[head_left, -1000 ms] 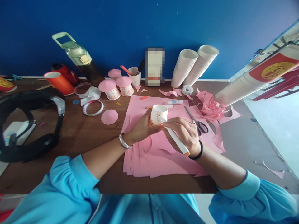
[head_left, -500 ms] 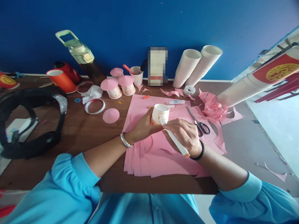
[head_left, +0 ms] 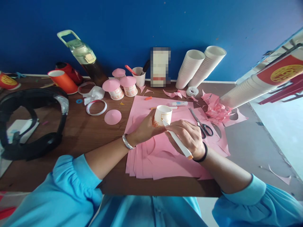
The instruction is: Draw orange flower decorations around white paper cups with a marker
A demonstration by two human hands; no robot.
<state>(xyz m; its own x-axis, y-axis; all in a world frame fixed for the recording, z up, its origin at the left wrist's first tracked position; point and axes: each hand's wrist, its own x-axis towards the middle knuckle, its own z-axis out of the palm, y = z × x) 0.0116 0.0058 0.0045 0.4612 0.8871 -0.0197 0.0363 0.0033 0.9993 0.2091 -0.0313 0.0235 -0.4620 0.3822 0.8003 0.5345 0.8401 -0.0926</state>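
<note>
My left hand (head_left: 149,126) is closed around a short white paper cup (head_left: 163,113) that bears orange line drawings, among them a small square outline. In my right hand (head_left: 187,135) is a white marker (head_left: 178,141) with an orange end, its tip at the cup's drawn side. Beneath both hands lies a stack of pink paper sheets (head_left: 142,157). Scissors (head_left: 203,127) with black handles rest just beyond my right hand. Left of the sheets sits a pink paper cone (head_left: 113,117). Further back stand several decorated cups (head_left: 116,93) topped with pink cones.
Stacks of white paper cups (head_left: 190,69) stand by the blue wall. Crumpled pink scraps (head_left: 216,108) lie at right, near a long leaning cup stack (head_left: 241,91). A bottle (head_left: 82,53), a red cup (head_left: 62,82) and a black padded ring-shaped object (head_left: 63,126) occupy the left side.
Everything in view has shifted very slightly, as if my head moved. Both hands keep their grips, and the marker tip stays at the cup's side.
</note>
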